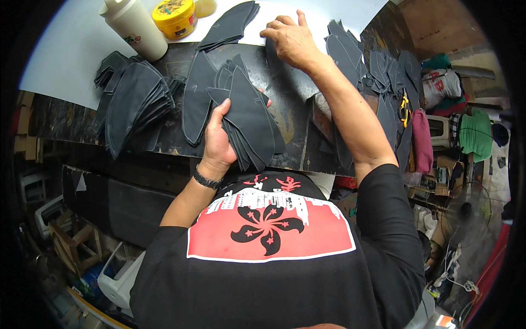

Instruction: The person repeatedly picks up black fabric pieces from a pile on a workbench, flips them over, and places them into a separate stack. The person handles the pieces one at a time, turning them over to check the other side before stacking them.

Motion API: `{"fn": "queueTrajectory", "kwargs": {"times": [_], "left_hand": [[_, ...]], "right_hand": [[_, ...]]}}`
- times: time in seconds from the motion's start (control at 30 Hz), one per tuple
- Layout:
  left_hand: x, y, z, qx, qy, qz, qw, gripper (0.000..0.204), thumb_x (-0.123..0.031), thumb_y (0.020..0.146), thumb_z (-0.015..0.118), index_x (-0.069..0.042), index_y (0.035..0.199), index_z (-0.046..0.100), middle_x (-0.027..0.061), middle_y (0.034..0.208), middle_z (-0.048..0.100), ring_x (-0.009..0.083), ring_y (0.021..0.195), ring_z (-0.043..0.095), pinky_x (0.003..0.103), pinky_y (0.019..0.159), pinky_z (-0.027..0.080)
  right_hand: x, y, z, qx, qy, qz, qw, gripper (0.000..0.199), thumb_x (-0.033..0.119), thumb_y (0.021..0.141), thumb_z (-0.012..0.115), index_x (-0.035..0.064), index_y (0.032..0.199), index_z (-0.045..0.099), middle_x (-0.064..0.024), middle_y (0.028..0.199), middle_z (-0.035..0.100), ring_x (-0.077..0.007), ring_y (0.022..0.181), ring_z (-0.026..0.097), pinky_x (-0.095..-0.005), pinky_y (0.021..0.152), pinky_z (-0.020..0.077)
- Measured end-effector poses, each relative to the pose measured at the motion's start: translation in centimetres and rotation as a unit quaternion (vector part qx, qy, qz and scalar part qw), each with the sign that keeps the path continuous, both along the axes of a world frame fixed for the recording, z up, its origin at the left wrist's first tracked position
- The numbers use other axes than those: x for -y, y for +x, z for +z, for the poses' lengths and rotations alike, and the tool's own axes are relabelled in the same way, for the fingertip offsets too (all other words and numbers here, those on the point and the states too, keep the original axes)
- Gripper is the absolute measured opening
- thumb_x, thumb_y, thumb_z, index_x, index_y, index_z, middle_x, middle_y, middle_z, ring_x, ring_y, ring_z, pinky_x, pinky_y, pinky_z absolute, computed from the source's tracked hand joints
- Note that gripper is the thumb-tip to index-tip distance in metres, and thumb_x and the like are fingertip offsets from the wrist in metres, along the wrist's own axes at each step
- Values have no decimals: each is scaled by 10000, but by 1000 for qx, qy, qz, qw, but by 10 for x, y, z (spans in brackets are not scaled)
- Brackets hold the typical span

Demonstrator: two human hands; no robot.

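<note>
My left hand [219, 137] grips a fanned stack of black cut-out pieces [249, 123], thumb on top and fingertips showing at the far edge. These pieces are thin, curved and marked with pale lines along their edges. Farther off, my right hand [290, 41] is over the back edge of the dark table, its fingers bent together at a dark, blurred piece [272, 57] and one finger raised. Beside the held stack lies a long curved black piece [196, 101]. Another pile of similar pieces [227, 27] rests beyond it, partly on a white sheet.
At the left stands a thick pile of black pieces [137, 104]. Behind it are a cream bottle [134, 30] and a yellow tub [175, 19]. On the right are more black pieces [345, 52], yellow-handled scissors [405, 109] and a rolled maroon cloth [421, 142]. A standing fan [466, 211] is beyond.
</note>
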State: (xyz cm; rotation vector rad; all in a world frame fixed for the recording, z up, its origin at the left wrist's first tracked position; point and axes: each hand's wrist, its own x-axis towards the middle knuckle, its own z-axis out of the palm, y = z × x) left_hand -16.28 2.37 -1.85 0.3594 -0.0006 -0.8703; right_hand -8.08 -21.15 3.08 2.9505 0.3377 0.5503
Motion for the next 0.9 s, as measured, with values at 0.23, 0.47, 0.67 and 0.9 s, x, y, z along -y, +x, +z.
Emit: {"fn": "queueTrajectory", "kwargs": {"times": [0.23, 0.47, 0.67, 0.9], "left_hand": [[-3, -2, -4, -26, 41, 46, 998, 451, -251, 1003, 480, 16, 1366, 493, 202, 1281, 618, 290, 1128, 649, 408, 998, 522], [2, -10, -4, 36, 133, 154, 978, 292, -88, 967, 572, -5, 1246, 576, 147, 1156, 671, 255, 1019, 690, 392, 903, 576], [2, -10, 0, 48, 141, 152, 977, 311, -63, 962, 579, -14, 1268, 560, 141, 1173, 664, 255, 1031, 687, 390, 911, 573], [2, -10, 1, 25, 134, 155, 978, 321, -87, 973, 572, -16, 1284, 548, 141, 1194, 656, 258, 1046, 680, 398, 921, 569]], "right_hand": [[-36, -66, 10, -179, 406, -35, 895, 338, 328, 901, 720, -10, 913, 733, -106, 719, 683, -155, 656, 606, -322, 634, 499], [-57, -111, 2, -163, 608, -32, 776, 259, 130, 818, 786, -13, 1016, 701, -62, 811, 679, -111, 730, 621, -270, 673, 515], [-54, -108, -9, -183, 666, -35, 722, 231, 64, 844, 767, -6, 1048, 684, -7, 873, 660, -69, 807, 608, -225, 734, 503], [-49, -97, -3, -202, 682, -3, 703, 198, 123, 913, 729, 3, 1063, 681, 5, 912, 669, -59, 857, 612, -223, 786, 501]]}}
